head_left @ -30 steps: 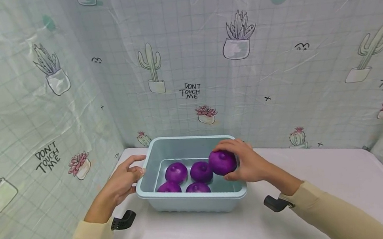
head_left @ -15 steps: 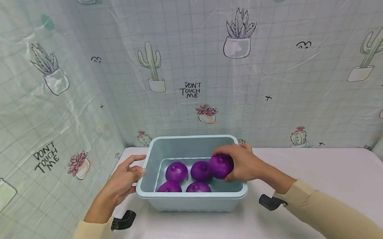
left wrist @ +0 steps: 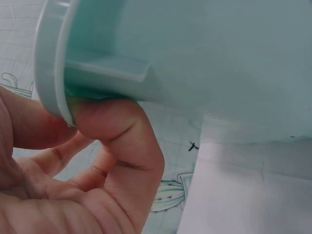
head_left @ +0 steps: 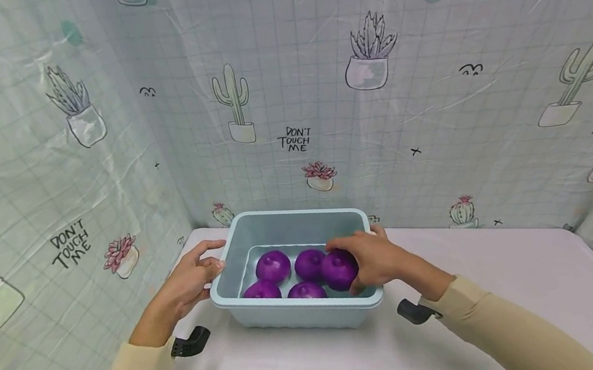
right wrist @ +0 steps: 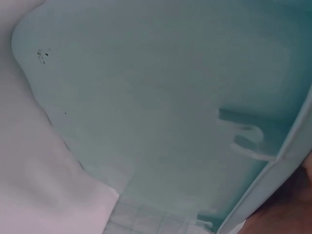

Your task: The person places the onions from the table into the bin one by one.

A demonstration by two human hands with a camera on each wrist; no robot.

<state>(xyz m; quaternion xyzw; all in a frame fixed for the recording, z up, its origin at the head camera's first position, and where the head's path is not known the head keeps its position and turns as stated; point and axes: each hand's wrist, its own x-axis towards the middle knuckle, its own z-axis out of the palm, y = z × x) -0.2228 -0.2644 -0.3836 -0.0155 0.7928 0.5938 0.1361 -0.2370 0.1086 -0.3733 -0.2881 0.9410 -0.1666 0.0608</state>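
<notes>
A pale blue plastic tub (head_left: 296,318) stands on the white table. My left hand (head_left: 188,281) pinches its left rim; in the left wrist view a bent finger (left wrist: 131,141) is tucked under the lip. Reaching over the right rim, my right hand (head_left: 374,257) grips a round purple onion (head_left: 339,270) low inside the tub. That onion is beside another purple onion (head_left: 309,265), and several more lie to its left, including one at the left (head_left: 273,267) and one near the front wall (head_left: 306,290). The right wrist view shows mostly the tub's outer wall (right wrist: 146,97), with a little of the hand at the lower right.
The white table (head_left: 486,285) extends to the right and in front of the tub. A cactus-print sheet (head_left: 284,87) hangs close behind the tub and along the left side. A black wrist strap piece (head_left: 414,311) sticks out below the right sleeve, another (head_left: 192,341) below the left.
My right hand has lowered the gripped onion into the tub, moving slightly left and toward the front. The left hand and the tub have stayed in place.
</notes>
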